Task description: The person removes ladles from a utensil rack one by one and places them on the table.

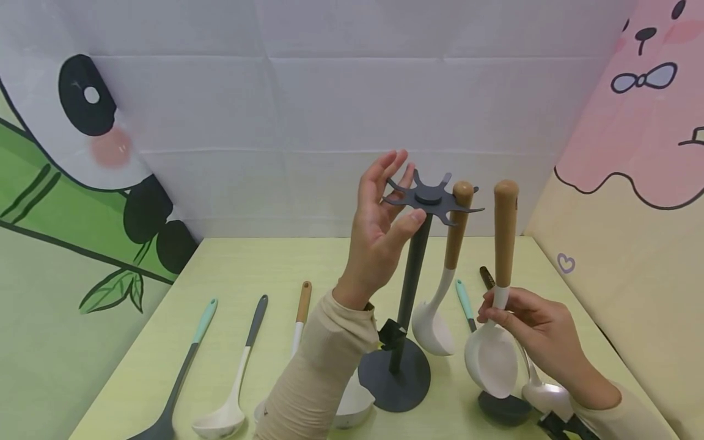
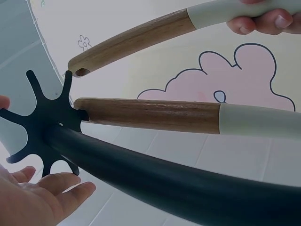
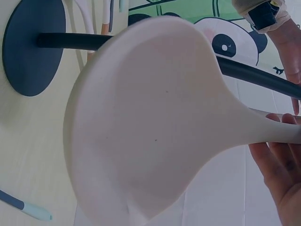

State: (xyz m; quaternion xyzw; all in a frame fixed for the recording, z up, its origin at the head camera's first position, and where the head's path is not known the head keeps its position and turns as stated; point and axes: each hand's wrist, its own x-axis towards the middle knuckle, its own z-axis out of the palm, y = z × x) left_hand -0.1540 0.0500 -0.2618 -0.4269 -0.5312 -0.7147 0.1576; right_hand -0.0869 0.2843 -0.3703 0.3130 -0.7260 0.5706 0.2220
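Note:
A dark utensil stand (image 1: 414,275) with a ring of hooks on top stands at centre right. My left hand (image 1: 376,235) is spread around the hooks, thumb at the near side and fingers behind; in the left wrist view the fingers (image 2: 61,188) lie beside the prongs. From one hook hangs a white ladle (image 1: 434,324) with a wooden handle. To its right, my right hand (image 1: 541,333) pinches a second white, wooden-handled ladle (image 1: 492,360) by its neck, upright. That handle's holed tip (image 2: 82,70) appears close to a prong. The held bowl (image 3: 146,117) fills much of the right wrist view.
Left on the table lie a turquoise-handled dark utensil (image 1: 184,366) and a grey-handled white ladle (image 1: 233,397). A wooden-handled white utensil (image 1: 301,305) is partly behind my left sleeve. Right lie a dark ladle (image 1: 503,410) and a metal spoon-shaped utensil (image 1: 547,396).

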